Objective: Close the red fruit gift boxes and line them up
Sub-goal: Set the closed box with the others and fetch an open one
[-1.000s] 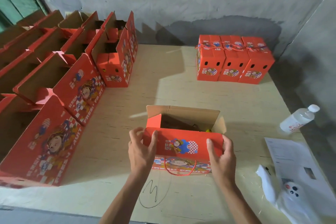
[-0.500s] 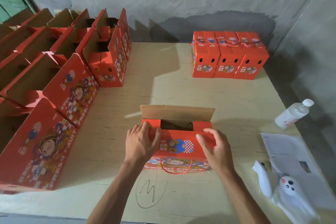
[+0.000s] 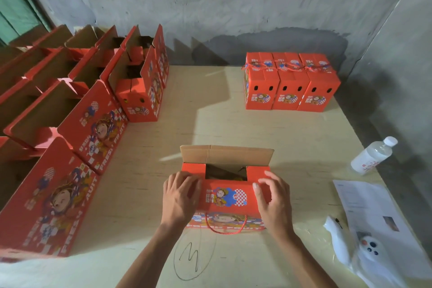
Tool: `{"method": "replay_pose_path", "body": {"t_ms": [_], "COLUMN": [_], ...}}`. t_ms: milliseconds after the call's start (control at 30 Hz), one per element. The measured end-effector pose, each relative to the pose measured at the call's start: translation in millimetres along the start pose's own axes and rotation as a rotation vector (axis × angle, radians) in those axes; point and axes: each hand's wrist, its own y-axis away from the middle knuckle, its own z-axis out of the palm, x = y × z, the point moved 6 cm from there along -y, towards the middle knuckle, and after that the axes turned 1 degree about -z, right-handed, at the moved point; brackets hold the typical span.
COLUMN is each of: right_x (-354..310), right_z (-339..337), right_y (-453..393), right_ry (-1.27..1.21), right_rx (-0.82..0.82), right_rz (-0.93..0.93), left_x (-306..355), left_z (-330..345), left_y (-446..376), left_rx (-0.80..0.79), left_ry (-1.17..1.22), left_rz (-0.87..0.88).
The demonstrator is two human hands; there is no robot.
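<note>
A pale plywood table (image 3: 233,124) filled most of the view, set against a grey concrete wall (image 3: 233,2). Along its left side stood rows of open red gift boxes (image 3: 77,138), flaps raised, running from near to far. At the far right, three closed boxes (image 3: 289,86) sat touching in a line, their cord handles on top.

In the near middle sat the box being closed (image 3: 225,196), its brown far flap (image 3: 226,155) upright and the two red side flaps folded in, leaving a dark gap between them. The left hand (image 3: 181,196) lay flat on the left part of the top, fingers straight, pressing rather than grasping. The right hand (image 3: 272,199) had its fingers curled over the right part; whether it actually pinched the flap could not be told.

Near right lay printed paper (image 3: 371,213), a white plastic bag (image 3: 364,255) and, farther, a clear bottle (image 3: 372,155) on its side.
</note>
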Motion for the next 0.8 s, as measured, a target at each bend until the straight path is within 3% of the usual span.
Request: {"method": "replay_pose_path", "body": {"t_ms": [300, 433, 500, 600, 633, 800], "right_x": [8, 11, 16, 22, 22, 22], "right_z": [8, 11, 14, 17, 17, 16], "right_y": [-5, -3, 0, 4, 4, 0], "right_ry": [0.003, -0.092, -0.167, -0.154, -0.140, -0.132], "right_rx": [-0.089, -0.089, -0.107, -0.189, -0.198, -0.210], "right_rz": [0.134, 0.211, 0.340, 0.492, 0.504, 0.509], "left_x": [-2, -8, -21, -36, -36, -33], "left_z": [1, 5, 10, 20, 22, 18], "left_y": [0, 0, 3, 9, 10, 7], "left_rx": [0.008, -0.061, -0.094, -0.194, -0.216, -0.239], "left_ry": [0.041, 0.091, 0.197, 0.633, 0.719, 0.644], "left_rz": [-0.106, -0.225, -0.390, -0.802, -0.840, -0.784]}}
